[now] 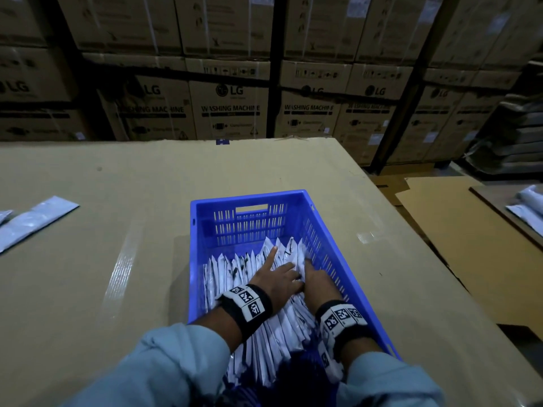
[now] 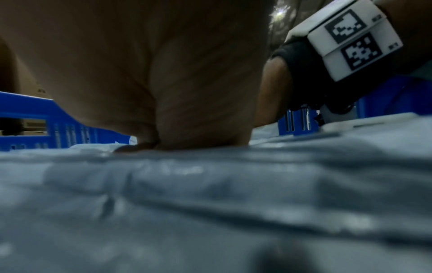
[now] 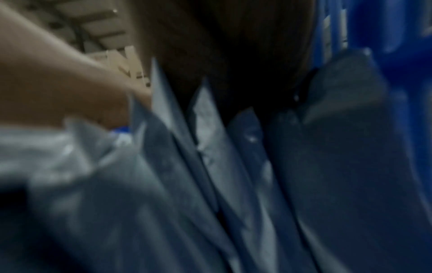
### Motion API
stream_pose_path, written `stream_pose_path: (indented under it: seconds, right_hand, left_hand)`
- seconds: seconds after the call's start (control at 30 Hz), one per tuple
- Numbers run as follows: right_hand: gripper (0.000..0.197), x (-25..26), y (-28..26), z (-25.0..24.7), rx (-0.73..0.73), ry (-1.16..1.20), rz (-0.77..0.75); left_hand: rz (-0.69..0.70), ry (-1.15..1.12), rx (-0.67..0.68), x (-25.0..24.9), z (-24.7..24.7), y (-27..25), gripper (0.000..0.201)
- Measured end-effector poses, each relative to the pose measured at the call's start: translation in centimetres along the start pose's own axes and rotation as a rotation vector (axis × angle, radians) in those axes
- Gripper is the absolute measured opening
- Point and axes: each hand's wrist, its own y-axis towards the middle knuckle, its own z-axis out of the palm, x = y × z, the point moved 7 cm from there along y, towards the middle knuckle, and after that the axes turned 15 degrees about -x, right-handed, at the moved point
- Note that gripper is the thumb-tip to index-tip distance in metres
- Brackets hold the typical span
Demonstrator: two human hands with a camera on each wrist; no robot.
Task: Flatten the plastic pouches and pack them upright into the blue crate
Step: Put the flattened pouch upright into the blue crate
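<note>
Blue crate (image 1: 293, 201): sits on a cardboard-covered table (image 1: 117, 171); its near end is cut off behind the sleeves and the bottom of the head view.
Plastic pouches (image 1: 229, 271): stand on edge in a tight row inside the crate, filling its near part; the far part by the handle slot shows bare blue floor. Their lower halves are hidden by one another.
Left hand (image 1: 276, 279): lies flat on the pouch tops, index finger stretched forward, fingers straight, gripping nothing. In the left wrist view the palm (image 2: 140, 73) fills the frame, pressed down onto blurred plastic (image 2: 210, 203).
Right hand (image 1: 318, 282): against the right-most pouches beside the crate's right wall; its fingers are buried among them, so I cannot tell whether it grasps one. The right wrist view is dark and smeared; only pouch edges (image 3: 210, 120) and blue wall (image 3: 397, 55) read.
Loose pouches (image 1: 35, 218): lie flat at the table's left edge, partly cut off.
Background: stacked cartons (image 1: 229, 110).
</note>
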Motion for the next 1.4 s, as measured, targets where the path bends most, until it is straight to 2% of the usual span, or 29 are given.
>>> stream_pose_path:
  seconds: [0.13, 0.23, 0.3, 0.43, 0.47, 0.53, 0.6, 0.67, 0.73, 0.8, 0.93, 1.0, 1.1, 1.17, 1.4]
  right_hand:
    - [0.085, -1.3, -0.5, 0.8, 0.201, 0.169, 0.115]
    - [0.071, -1.6, -0.8, 0.6, 0.186, 0.166, 0.169]
    - [0.074, -1.3, -1.1, 0.4, 0.167, 0.143, 0.131]
    - [0.081, -0.6, -2.1, 0.2, 0.188, 0.086, 0.092]
    - [0.076, -0.2, -2.4, 0.1, 0.159, 0.009, 0.056]
    - [0.054, 1.9, -3.3, -0.9, 0.009, -0.304, -0.102]
    - [0.045, 4.8, -4.2, -2.2, -0.128, -0.603, -0.263]
    - [0.049, 5.4, -4.2, -2.4, -0.145, -0.647, -0.262]
    - [0.043, 4.4, -3.7, -3.1, -0.099, -0.539, -0.196]
    - [0.034, 2.9, -2.8, -4.1, -0.098, -0.469, -0.165]
    - [0.033, 2.7, -3.3, -5.6, -0.098, -0.366, -0.119]
    - [0.034, 3.3, -3.9, -6.2, -0.059, -0.326, -0.101]
    - [0.034, 4.9, -4.0, -7.2, -0.008, -0.262, -0.116]
    - [0.033, 7.1, -4.3, -8.4, -0.034, -0.196, -0.176]
    - [0.023, 20.6, -9.2, -13.8, -0.223, -0.104, -0.5]
  left_hand:
    - [-0.058, -0.061, -0.034, 0.7, 1.0, 0.0, 0.085]
    - [-0.109, -0.14, -0.066, 0.9, 1.1, 0.1, 0.1]
    - [-0.121, -0.125, -0.047, 0.9, 1.1, 0.1, 0.112]
    - [-0.085, -0.051, -0.012, 0.8, 1.3, 0.4, 0.118]
    - [-0.074, -0.042, 0.019, 0.7, 1.5, 0.5, 0.119]
    - [-0.077, -0.083, 0.064, 0.7, 1.5, 0.7, 0.116]
    - [-0.105, -0.152, 0.094, 0.9, 1.0, 0.9, 0.104]
    - [-0.108, -0.193, 0.152, 1.0, -0.1, 1.0, 0.094]
    - [-0.127, -0.205, 0.188, 1.2, -2.2, 0.7, 0.077]
    - [-0.182, -0.185, 0.126, 2.3, -5.5, 0.3, 0.055]
    - [-0.357, -0.295, -0.201, 6.5, -13.4, -3.3, 0.071]
    - [-0.471, -0.412, -0.33, 9.6, -15.7, -6.3, 0.064]
    - [-0.593, -0.596, -0.458, 14.1, -16.3, -11.4, 0.048]
    - [-0.653, -0.657, -0.529, 16.1, -16.1, -15.1, 0.041]
    - [-0.944, -0.801, -0.862, 20.2, -13.2, -27.8, 0.029]
